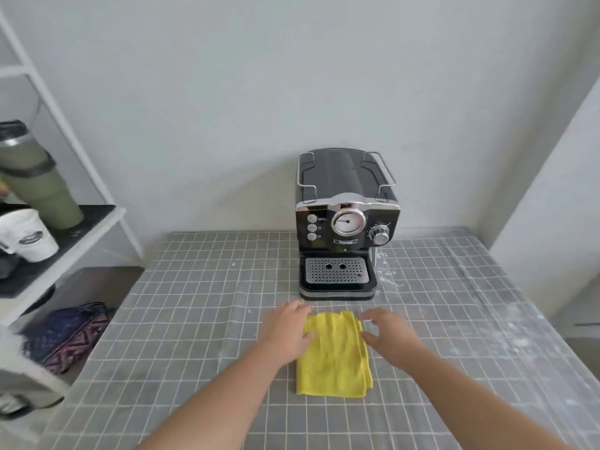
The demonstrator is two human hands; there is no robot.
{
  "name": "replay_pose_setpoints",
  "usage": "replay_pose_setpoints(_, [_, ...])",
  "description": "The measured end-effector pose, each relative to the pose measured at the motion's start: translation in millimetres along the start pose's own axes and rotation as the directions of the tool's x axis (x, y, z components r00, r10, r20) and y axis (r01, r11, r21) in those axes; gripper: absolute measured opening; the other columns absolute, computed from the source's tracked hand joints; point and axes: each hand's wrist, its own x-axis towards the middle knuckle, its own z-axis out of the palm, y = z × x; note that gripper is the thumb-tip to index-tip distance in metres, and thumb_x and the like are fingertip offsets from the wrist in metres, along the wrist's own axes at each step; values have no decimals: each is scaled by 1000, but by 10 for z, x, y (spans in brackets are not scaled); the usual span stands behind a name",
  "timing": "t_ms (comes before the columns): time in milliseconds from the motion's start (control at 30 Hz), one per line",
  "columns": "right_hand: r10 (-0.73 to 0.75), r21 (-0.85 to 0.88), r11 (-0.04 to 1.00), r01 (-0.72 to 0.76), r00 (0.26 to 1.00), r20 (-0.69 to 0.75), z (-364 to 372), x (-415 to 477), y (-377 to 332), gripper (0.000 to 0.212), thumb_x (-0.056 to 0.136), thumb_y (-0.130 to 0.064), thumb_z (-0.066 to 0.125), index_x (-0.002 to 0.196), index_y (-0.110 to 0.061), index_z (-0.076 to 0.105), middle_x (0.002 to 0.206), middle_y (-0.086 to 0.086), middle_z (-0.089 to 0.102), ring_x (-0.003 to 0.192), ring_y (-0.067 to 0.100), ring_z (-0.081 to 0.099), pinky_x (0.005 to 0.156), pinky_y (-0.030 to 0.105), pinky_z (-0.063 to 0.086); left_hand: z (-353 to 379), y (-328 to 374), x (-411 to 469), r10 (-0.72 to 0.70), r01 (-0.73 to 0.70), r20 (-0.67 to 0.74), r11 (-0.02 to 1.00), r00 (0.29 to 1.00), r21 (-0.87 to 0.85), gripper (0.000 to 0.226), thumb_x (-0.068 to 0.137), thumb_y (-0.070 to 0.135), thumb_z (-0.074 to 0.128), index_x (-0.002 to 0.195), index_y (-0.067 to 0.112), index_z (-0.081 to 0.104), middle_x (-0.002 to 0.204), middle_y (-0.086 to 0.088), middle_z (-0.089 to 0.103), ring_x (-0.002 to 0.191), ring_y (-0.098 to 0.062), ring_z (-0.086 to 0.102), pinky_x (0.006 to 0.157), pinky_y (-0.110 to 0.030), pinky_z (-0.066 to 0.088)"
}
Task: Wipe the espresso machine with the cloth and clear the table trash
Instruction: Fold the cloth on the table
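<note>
A black espresso machine (345, 222) with a round gauge, chrome knob and perforated drip tray stands at the back middle of the table. In front of it a folded yellow cloth (334, 358) lies flat on the table. My left hand (287, 329) rests at the cloth's upper left edge, fingers spread and touching it. My right hand (388, 332) hovers at the cloth's upper right edge, fingers apart, holding nothing. No trash shows clearly, only white specks on the table's right side.
The table (194, 319) carries a grey grid-patterned cover. A white shelf (97, 222) at the left holds a green tumbler (39, 177) and a white paper cup (27, 233). A patterned pouch (69, 336) lies below it. A wall stands close behind and at right.
</note>
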Motion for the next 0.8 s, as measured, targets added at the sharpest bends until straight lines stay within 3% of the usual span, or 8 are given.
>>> replay_pose_setpoints(200, [77, -148, 987, -55, 986, 148, 319, 457, -5, 65, 86, -30, 62, 144, -22, 33, 154, -1, 30, 139, 23, 33, 113, 35, 32, 175, -345, 244, -32, 32, 144, 999, 989, 4, 66, 90, 40, 55, 146, 19, 28, 150, 0, 35, 137, -20, 36, 112, -40, 31])
replay_pose_setpoints(333, [98, -125, 989, -78, 981, 167, 416, 664, 48, 71, 87, -38, 58, 147, -24, 23, 155, -2, 26, 140, 25, 30, 111, 38, 35, 314, -360, 377, -39, 48, 230, 998, 973, -32, 71, 91, 40, 54, 149, 16, 21, 154, -3, 30, 139, -22, 34, 114, -39, 32])
replay_pose_setpoints(467, [97, -134, 988, -71, 976, 194, 472, 819, 101, 65, 89, -36, 56, 146, -26, 26, 149, 0, 36, 135, 26, 36, 107, 40, 40, 461, -272, 419, -80, 107, 241, 989, 967, -101, 68, 92, 37, 54, 148, 16, 22, 151, -3, 32, 134, -19, 40, 111, -36, 38])
replay_pose_setpoints(600, [117, -112, 989, -95, 971, 207, 530, 938, 98, 55, 88, -32, 57, 139, -21, 38, 142, 3, 44, 127, 24, 46, 103, 36, 44, 494, -236, 449, -151, 185, 181, 964, 972, -190, 49, 93, 32, 54, 137, 16, 40, 138, 0, 48, 120, -16, 51, 103, -31, 44])
replay_pose_setpoints(733, [57, -229, 973, -12, 979, 195, 529, 973, 102, 35, 86, -29, 58, 120, -22, 56, 126, 1, 49, 120, 20, 45, 99, 32, 44, 538, -205, 407, -224, 253, 137, 932, 965, -261, 28, 92, 30, 55, 115, 14, 54, 117, 1, 54, 95, -12, 54, 87, -26, 47])
replay_pose_setpoints(800, [36, -190, 982, 4, 977, 210, 497, 976, 93, 15, 82, -24, 60, 97, -21, 58, 105, -2, 50, 99, 14, 49, 81, 23, 46, 527, -191, 378, -242, 275, 136, 899, 961, -341, 23, 94, 28, 52, 113, 14, 53, 106, 2, 54, 85, -11, 50, 79, -25, 45])
